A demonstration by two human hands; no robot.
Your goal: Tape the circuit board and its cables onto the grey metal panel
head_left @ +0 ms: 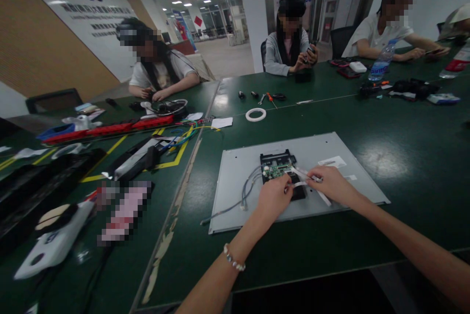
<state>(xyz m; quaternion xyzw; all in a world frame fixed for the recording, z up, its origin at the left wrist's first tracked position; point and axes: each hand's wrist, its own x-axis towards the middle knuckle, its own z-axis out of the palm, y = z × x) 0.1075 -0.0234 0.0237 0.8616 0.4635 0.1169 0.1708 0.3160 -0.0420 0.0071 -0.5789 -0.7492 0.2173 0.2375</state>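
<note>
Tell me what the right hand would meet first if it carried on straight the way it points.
Past the white strip at its fingertips, the right hand would probably meet the green circuit board first, though its height above the board is hard to judge from this view.

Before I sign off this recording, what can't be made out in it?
All in the head view:
- Near left part of the black bracket: hidden by the left hand.
- Markings on the circuit board: too small.
- Print on the white label: too small and blurred.
- Red-labelled bottle: cut off by the right edge.
</note>
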